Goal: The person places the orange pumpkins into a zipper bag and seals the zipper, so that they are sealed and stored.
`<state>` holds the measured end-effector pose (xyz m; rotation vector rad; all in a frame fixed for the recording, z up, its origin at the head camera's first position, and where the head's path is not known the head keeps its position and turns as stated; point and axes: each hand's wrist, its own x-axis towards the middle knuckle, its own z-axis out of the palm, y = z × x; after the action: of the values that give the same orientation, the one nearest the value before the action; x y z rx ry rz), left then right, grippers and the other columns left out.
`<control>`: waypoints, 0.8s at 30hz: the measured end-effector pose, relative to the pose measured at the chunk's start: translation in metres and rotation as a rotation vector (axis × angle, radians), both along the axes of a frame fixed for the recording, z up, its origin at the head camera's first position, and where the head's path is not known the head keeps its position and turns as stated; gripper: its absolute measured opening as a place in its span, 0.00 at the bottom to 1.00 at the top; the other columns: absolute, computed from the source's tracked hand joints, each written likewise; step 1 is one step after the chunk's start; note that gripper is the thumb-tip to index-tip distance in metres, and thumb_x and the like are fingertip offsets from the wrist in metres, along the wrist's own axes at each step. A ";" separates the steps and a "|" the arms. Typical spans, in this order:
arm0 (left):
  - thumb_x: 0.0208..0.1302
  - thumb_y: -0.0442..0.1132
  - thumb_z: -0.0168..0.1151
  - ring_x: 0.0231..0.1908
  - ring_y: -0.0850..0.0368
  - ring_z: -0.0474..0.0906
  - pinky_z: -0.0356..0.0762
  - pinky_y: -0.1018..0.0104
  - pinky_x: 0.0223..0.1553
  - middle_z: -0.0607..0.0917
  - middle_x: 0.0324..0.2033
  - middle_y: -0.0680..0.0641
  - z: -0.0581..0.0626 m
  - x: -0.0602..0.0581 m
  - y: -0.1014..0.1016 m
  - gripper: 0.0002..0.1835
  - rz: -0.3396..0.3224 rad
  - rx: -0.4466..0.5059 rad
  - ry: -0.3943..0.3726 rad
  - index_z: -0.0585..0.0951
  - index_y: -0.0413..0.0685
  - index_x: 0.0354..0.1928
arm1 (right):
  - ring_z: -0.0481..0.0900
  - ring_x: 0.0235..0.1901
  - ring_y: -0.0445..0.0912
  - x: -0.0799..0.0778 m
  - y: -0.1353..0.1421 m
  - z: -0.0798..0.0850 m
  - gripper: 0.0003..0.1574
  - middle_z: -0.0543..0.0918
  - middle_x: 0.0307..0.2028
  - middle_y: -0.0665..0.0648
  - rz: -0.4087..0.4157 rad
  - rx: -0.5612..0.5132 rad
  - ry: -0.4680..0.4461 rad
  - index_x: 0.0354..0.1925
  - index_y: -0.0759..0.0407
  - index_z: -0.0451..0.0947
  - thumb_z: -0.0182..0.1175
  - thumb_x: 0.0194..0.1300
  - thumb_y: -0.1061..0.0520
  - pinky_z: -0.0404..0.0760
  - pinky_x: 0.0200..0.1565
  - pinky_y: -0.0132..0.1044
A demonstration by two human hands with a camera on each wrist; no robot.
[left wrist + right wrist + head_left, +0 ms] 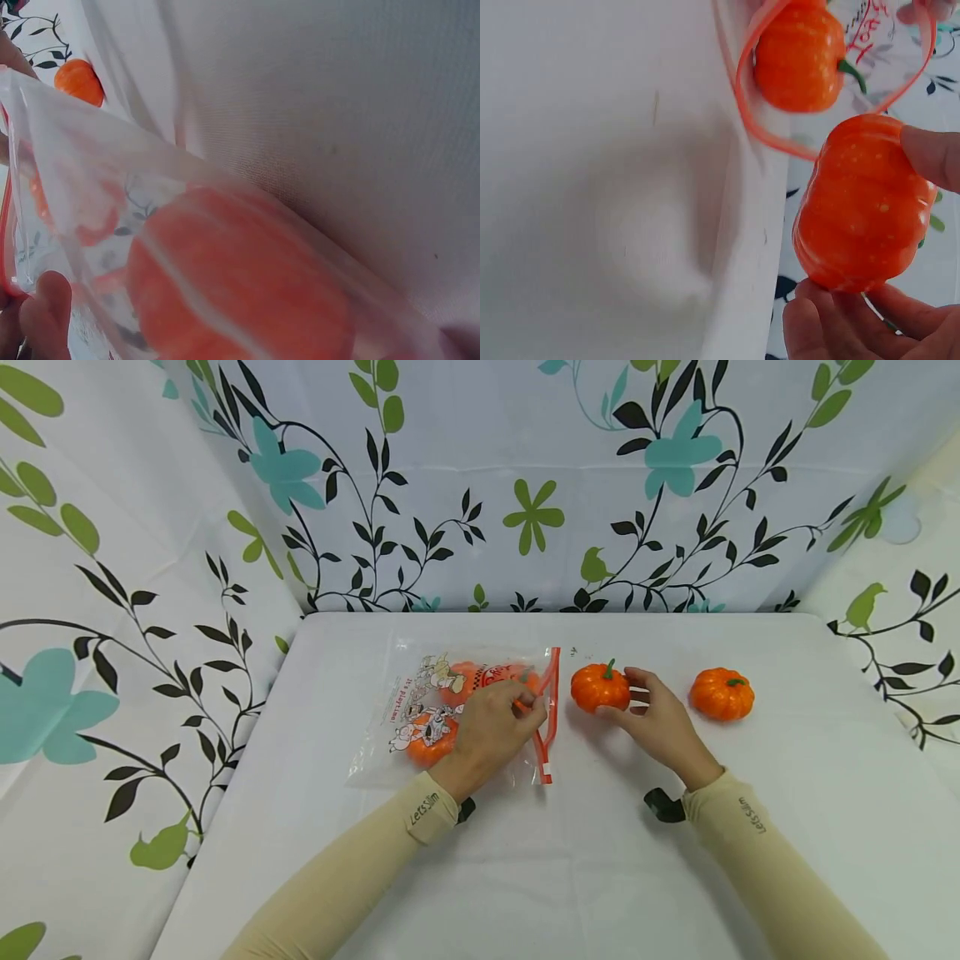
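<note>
A clear zip bag (375, 752) with printed cartoon figures lies on the table, several small orange pumpkins inside. One pumpkin (232, 277) shows large through the plastic in the left wrist view. My left hand (491, 722) pinches the bag's upper side near its red zip edge (553, 710). The mouth gapes in the right wrist view, a pumpkin (799, 64) with a green stem just within. My right hand (663, 731) holds another pumpkin (600, 687) between thumb and fingers, right beside the mouth.
One more orange pumpkin (722, 695) sits on the white table (525, 885) to the right of my right hand. A curtain (465, 485) patterned with leaves and flowers hangs behind the table's back edge and along its sides.
</note>
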<state>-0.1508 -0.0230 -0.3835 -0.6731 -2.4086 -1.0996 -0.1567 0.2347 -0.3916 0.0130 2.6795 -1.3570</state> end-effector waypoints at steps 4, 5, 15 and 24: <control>0.63 0.36 0.66 0.23 0.63 0.73 0.72 0.75 0.26 0.84 0.25 0.53 0.001 0.000 0.000 0.06 0.004 -0.010 -0.004 0.86 0.45 0.29 | 0.73 0.61 0.63 0.006 -0.013 -0.002 0.57 0.66 0.70 0.66 0.052 -0.027 -0.009 0.76 0.60 0.57 0.69 0.62 0.37 0.76 0.59 0.56; 0.63 0.36 0.66 0.23 0.63 0.73 0.72 0.75 0.26 0.84 0.25 0.53 0.002 0.001 0.000 0.05 0.005 -0.013 -0.006 0.86 0.45 0.29 | 0.74 0.61 0.63 0.007 -0.017 -0.003 0.55 0.67 0.70 0.66 0.063 -0.032 -0.011 0.76 0.60 0.58 0.70 0.62 0.38 0.76 0.58 0.56; 0.63 0.37 0.67 0.23 0.62 0.72 0.71 0.74 0.24 0.84 0.26 0.51 0.003 0.001 0.001 0.06 0.006 -0.018 -0.028 0.85 0.44 0.29 | 0.77 0.57 0.60 0.013 -0.038 -0.011 0.47 0.72 0.66 0.62 0.129 -0.068 0.023 0.71 0.59 0.66 0.72 0.61 0.46 0.77 0.57 0.55; 0.63 0.37 0.67 0.21 0.62 0.69 0.69 0.74 0.23 0.83 0.23 0.53 0.004 0.002 0.002 0.07 0.012 -0.041 0.001 0.84 0.46 0.27 | 0.78 0.58 0.60 0.015 -0.046 -0.015 0.46 0.73 0.66 0.60 0.196 -0.078 0.039 0.70 0.57 0.68 0.74 0.59 0.47 0.77 0.57 0.55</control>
<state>-0.1490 -0.0207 -0.3798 -0.6715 -2.4370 -1.0474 -0.1419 0.1884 -0.4064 -0.2797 2.5760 -1.4103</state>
